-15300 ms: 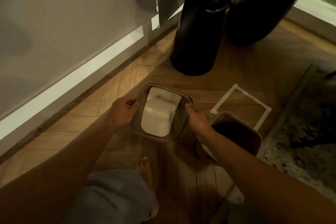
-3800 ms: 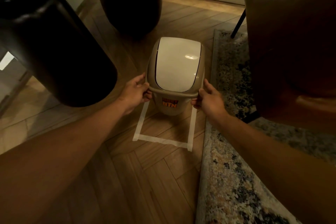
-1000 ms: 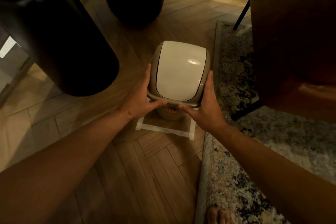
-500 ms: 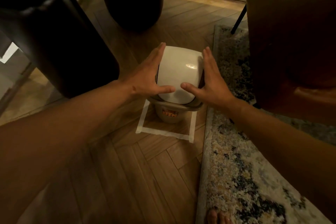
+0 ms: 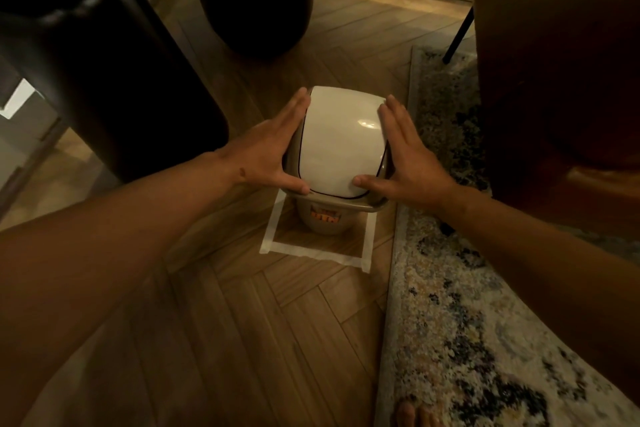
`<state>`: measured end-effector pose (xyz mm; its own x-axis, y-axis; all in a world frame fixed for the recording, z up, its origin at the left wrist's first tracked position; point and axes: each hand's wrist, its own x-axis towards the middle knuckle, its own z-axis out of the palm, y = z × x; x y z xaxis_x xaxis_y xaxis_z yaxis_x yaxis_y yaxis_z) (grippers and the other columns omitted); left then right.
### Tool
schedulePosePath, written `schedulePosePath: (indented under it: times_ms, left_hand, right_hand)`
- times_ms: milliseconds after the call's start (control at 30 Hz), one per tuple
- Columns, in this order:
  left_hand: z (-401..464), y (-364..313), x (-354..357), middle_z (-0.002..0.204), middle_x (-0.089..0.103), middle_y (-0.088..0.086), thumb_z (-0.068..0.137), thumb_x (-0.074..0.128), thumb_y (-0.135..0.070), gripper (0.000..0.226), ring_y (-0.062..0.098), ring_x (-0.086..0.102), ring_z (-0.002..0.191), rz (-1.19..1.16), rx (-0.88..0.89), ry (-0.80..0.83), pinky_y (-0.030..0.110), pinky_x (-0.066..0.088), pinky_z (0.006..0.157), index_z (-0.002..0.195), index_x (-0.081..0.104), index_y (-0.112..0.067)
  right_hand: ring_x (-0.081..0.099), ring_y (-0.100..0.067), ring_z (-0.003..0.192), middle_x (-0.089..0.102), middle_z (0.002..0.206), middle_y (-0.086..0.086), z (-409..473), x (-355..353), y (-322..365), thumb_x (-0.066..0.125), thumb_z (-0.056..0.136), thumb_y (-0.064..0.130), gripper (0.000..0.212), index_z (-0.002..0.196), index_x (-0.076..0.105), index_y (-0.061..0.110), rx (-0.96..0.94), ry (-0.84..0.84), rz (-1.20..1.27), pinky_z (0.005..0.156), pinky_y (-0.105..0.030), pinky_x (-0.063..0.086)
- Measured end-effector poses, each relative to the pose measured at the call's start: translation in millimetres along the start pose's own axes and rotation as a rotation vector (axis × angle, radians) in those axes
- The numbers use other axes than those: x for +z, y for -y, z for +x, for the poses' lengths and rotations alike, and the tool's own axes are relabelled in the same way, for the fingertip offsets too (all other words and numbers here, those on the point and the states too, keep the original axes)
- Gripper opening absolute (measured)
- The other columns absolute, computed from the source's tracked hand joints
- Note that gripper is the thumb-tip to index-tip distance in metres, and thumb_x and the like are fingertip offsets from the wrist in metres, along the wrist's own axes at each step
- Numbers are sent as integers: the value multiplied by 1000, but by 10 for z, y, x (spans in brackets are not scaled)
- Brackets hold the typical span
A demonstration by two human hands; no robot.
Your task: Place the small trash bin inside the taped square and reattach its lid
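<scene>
Head view: the small trash bin (image 5: 327,218) stands upright in the middle of the frame on the wooden floor (image 5: 242,322), its base within the taped square (image 5: 313,255), whose near edge and two side strips show below it; the far edge is hidden behind the bin. The lid (image 5: 341,142), a pale domed swing flap in a tan collar, sits on top of the bin. The left hand (image 5: 273,149) lies flat along the left side of the collar, its fingers (image 5: 299,106) straight and spread apart, thumb across the near edge. The right hand (image 5: 403,156) mirrors it on the right side, flat and unclenched, thumb touching the near end of the flap. Neither hand is closed around anything; both press from the sides.

The bin looks like thin moulded plastic, so it is probably light, stiff and a little slick, and likely to slide or tip on the smooth boards if pushed off-centre. The flap probably pivots, so it is a poor place to bear down. The better hold is the collar's rim on both sides, pressing evenly downward until it seats all round.

A rug (image 5: 485,322) fills the lower right, just beside the tape. Dark rounded objects (image 5: 104,62) occupy the upper left, and a brown chair (image 5: 561,62) the upper right.
</scene>
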<state>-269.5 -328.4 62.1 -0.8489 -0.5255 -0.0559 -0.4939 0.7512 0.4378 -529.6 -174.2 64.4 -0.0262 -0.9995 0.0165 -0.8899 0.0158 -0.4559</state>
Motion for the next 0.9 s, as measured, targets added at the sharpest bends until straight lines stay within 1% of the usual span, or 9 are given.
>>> schedulePosePath:
  times_ms: [100,167,300,400,500,600,667,767,900]
  left_hand:
    - [-9,1,-1,169,-24,-11,53,86,-72,157,20,-4,156,-24,-7,-6,45,14,119,157,-26,-36]
    - [-53,27,33,169,-22,-10,55,87,-72,157,15,-10,156,-62,-34,6,42,10,121,157,-27,-36]
    - [-216,119,207,172,-2,-5,56,84,-75,153,16,6,157,-195,-145,17,41,18,124,157,-24,-38]
    - [-289,151,318,170,16,-11,63,81,-74,136,8,20,153,-240,-115,-23,44,29,123,162,-6,-40]
    - [-304,147,361,169,16,-14,67,79,-74,127,4,19,152,-259,-86,-46,43,31,122,162,1,-42]
    - [-292,192,363,171,13,-9,67,77,-77,128,13,16,156,-213,-107,-26,47,28,124,162,0,-40]
    - [-293,211,349,172,10,-8,66,75,-79,129,14,14,156,-198,-120,-13,47,26,124,162,-1,-41]
    - [-287,215,339,172,8,-8,66,74,-81,130,14,12,157,-201,-129,-6,48,26,124,162,-3,-41]
    - [-296,200,348,172,5,-8,65,74,-81,131,14,9,158,-217,-136,11,50,25,124,161,-5,-42]
  right_hand:
    - [-11,-28,164,-18,176,1,-29,5,-42,59,71,92,140,168,-8,17,-6,2,2,127,-60,25]
    - [-17,-21,163,-21,176,2,-94,24,-97,68,69,88,145,168,-14,19,4,2,30,129,-55,20]
    - [-22,-8,159,-25,175,5,-339,164,-174,75,65,83,151,165,-21,23,83,28,124,125,-35,10]
    - [-13,-9,162,-18,174,10,-456,297,-207,70,73,78,139,166,-19,25,101,46,203,127,-32,11]
    - [5,-9,163,-3,178,9,-491,367,-215,76,86,59,126,168,-12,26,59,31,302,129,-32,20]
    - [10,2,160,2,178,15,-489,400,-197,74,85,62,123,168,-12,32,63,14,318,122,-11,17]
    - [11,12,156,4,177,17,-482,407,-184,73,84,63,123,167,-13,36,76,15,315,117,-5,18]
    - [12,19,152,9,176,19,-480,401,-171,74,84,62,123,167,-13,38,77,6,320,119,-12,22]
    - [16,-5,161,12,177,13,-484,350,-141,80,84,57,125,168,-8,32,52,-3,376,129,-40,26]
